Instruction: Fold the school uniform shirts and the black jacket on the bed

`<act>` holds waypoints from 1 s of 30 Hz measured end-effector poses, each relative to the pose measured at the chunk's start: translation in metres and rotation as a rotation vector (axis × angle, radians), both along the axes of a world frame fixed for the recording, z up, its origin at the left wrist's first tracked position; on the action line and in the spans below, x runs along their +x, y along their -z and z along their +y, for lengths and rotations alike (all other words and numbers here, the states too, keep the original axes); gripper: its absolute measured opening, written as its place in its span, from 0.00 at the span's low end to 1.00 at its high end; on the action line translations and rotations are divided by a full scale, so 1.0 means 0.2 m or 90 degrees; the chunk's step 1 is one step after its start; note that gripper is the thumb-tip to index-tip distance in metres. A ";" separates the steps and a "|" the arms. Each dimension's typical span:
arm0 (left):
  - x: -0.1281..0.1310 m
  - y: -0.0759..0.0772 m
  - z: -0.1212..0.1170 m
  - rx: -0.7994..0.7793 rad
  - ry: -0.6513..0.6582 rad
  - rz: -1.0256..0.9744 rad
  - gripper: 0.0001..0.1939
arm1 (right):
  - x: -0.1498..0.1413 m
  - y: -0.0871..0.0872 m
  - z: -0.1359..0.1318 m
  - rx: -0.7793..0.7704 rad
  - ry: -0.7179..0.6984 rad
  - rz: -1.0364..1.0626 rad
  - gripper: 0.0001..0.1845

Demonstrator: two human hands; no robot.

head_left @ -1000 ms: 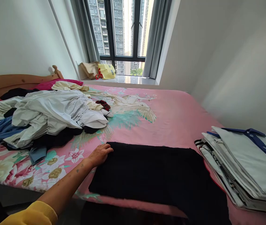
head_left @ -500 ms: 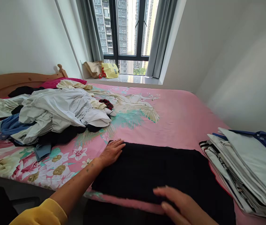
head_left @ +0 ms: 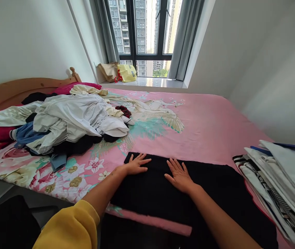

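A black garment lies spread flat along the near edge of the bed, its right part reaching down toward me; its exact kind I cannot make out. My left hand rests on its far left corner, fingers spread. Near the middle of its far edge, my right hand presses flat on the cloth with fingers apart. Neither hand grips anything. To the right of the garment stands a stack of folded clothes, white, striped and blue-trimmed.
A loose heap of clothes, mostly white with black and blue pieces, covers the bed's left side. The pink floral bedsheet stretches toward the window. Paper bags stand on the sill. A black chair-like object is at lower left.
My right hand has moved forward and left from above the near part of the garment onto its far edge. My left hand has spread its fingers at the corner. The view has shifted slightly.
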State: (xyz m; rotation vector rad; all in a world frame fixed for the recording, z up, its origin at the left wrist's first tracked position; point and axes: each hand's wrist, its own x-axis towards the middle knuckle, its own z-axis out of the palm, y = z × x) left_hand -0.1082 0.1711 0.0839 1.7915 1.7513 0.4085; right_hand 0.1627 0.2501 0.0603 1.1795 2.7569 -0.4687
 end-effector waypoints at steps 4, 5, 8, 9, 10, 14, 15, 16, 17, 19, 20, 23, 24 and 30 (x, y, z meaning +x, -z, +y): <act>-0.16 -0.02 -0.07 0.086 -0.117 -0.099 0.25 | 0.00 -0.02 0.00 -0.009 -0.008 -0.012 0.37; -0.19 -0.02 -0.11 0.104 -0.138 -0.088 0.27 | 0.00 -0.03 0.00 -0.010 -0.013 -0.016 0.36; -0.26 0.01 -0.26 0.145 -0.183 -0.058 0.28 | 0.00 -0.04 0.02 -0.004 -0.029 -0.031 0.34; -0.27 0.02 -0.31 0.156 -0.193 -0.049 0.29 | 0.00 -0.04 0.03 0.000 -0.036 -0.037 0.34; -0.27 0.03 -0.34 0.169 -0.199 -0.036 0.29 | 0.00 -0.05 0.03 0.008 -0.045 -0.041 0.35; -0.23 0.04 -0.32 0.243 -0.165 0.110 0.33 | -0.01 -0.05 0.04 0.077 -0.066 -0.043 0.39; -0.22 0.04 -0.30 0.258 -0.145 0.162 0.33 | -0.02 -0.04 0.04 0.095 -0.063 -0.041 0.40; -0.20 0.04 -0.27 0.267 -0.127 0.209 0.33 | -0.02 -0.04 0.04 0.110 -0.058 -0.040 0.40; -0.18 0.04 -0.24 0.270 -0.115 0.245 0.32 | -0.02 -0.03 0.04 0.118 -0.052 -0.039 0.39; -0.16 0.03 -0.20 0.267 -0.110 0.297 0.29 | -0.02 -0.04 0.05 0.120 -0.040 -0.036 0.37; -0.15 0.03 -0.19 0.266 -0.111 0.312 0.28 | -0.01 -0.04 0.05 0.117 -0.032 -0.031 0.36; -0.14 0.02 -0.21 0.247 -0.078 0.323 0.26 | 0.02 -0.08 0.07 0.078 -0.024 -0.025 0.35; -0.13 0.00 -0.23 0.235 -0.066 0.323 0.25 | 0.02 -0.10 0.07 0.051 -0.025 -0.033 0.35; -0.02 -0.10 -0.17 0.252 -0.068 0.286 0.21 | -0.14 -0.22 -0.03 0.015 -0.005 0.079 0.30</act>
